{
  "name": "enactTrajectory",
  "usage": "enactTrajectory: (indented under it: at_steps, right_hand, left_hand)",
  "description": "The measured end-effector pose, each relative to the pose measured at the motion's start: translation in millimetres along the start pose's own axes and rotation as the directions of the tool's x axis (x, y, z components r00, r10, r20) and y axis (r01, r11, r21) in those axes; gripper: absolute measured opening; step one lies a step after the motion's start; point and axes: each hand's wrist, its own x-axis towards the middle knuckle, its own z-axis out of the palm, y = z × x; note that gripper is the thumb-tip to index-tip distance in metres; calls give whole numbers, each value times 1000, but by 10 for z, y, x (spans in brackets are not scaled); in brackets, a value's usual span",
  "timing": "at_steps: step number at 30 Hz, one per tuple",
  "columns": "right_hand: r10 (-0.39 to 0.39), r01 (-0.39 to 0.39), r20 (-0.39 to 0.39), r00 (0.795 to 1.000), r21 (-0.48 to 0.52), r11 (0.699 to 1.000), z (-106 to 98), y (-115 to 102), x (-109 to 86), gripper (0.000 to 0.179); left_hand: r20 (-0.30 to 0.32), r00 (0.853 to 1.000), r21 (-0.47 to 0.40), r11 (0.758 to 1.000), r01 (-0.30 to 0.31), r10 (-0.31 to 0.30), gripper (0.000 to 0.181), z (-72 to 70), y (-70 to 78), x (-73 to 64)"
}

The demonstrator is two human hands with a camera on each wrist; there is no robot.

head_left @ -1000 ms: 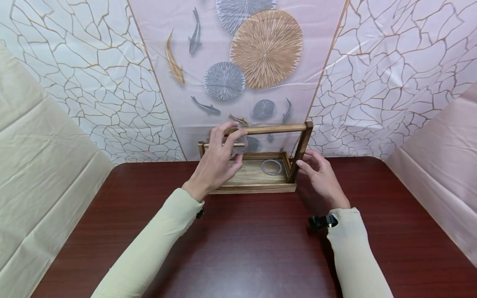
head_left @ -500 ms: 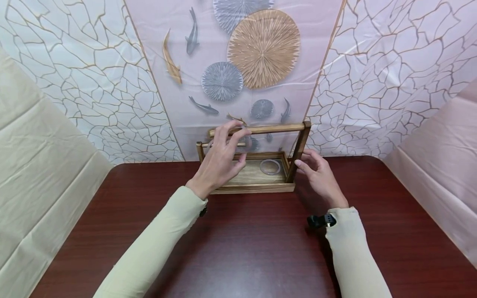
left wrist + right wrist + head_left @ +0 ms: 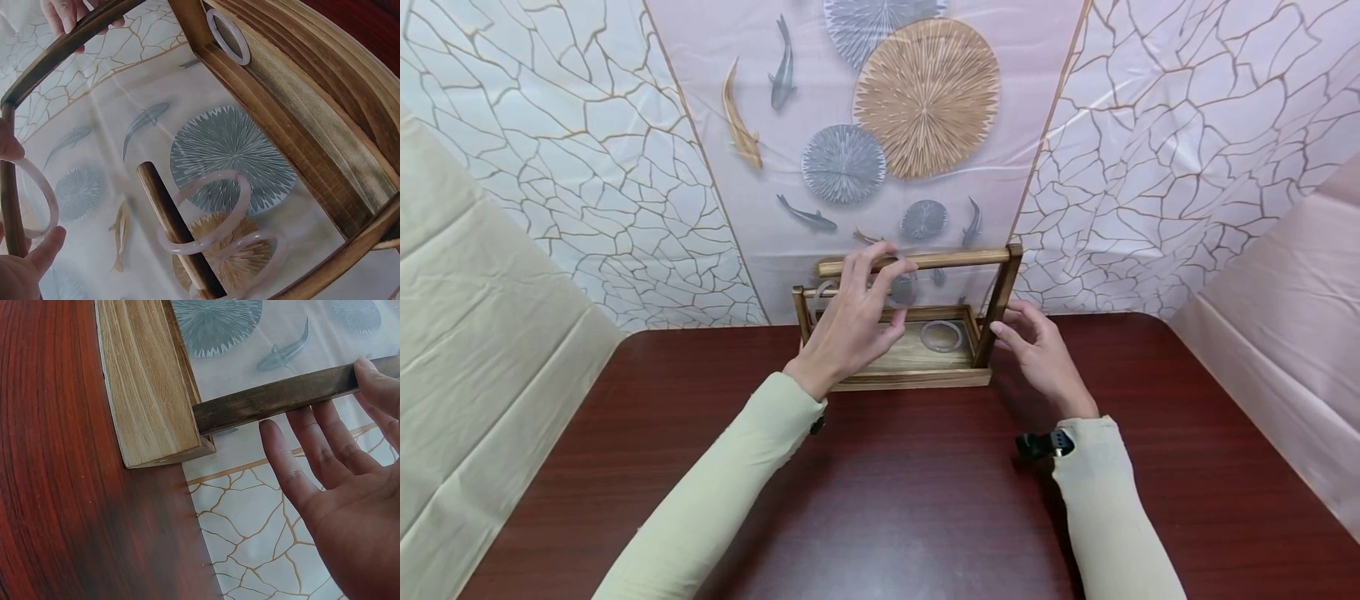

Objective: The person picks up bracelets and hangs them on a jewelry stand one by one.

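Note:
My left hand (image 3: 850, 321) pinches a translucent pale-pink bangle (image 3: 49, 192) between thumb and fingers. This bangle loops about the top bar (image 3: 962, 258) of a wooden jewelry rack. My right hand (image 3: 1047, 358) steadies the rack's right upright (image 3: 269, 397), thumb on one side and fingertips on the other. In the left wrist view, one bangle (image 3: 242, 203) and another bangle (image 3: 282, 253) hang on the lower rod (image 3: 164, 203). A further bangle (image 3: 942, 350) lies flat in the rack's shallow tray (image 3: 917, 380), towards its right end.
The rack stands near the back edge of a dark red-brown wooden table (image 3: 880, 500). Close behind it hangs a patterned backdrop (image 3: 842, 162) with fish and round motifs. Beige cloth panels (image 3: 460, 333) flank the table.
My left hand has slid a little to the right along the top bar with the bangle. More of the lower rod and a bangle on it shows now. The right hand keeps its grip.

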Motion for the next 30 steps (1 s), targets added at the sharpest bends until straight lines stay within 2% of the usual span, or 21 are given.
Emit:
enactTrajectory:
  at_steps: [16, 30]
  right_hand:
    - [1, -1, 6, 1000, -17, 1000, -4, 4, 2, 50]
    - [11, -11, 2, 1000, -19, 1000, -2, -42, -17, 51]
  left_hand:
    - [-18, 999, -23, 999, -34, 34, 59, 118, 83, 94]
    - [17, 999, -39, 999, -30, 31, 64, 207, 123, 180]
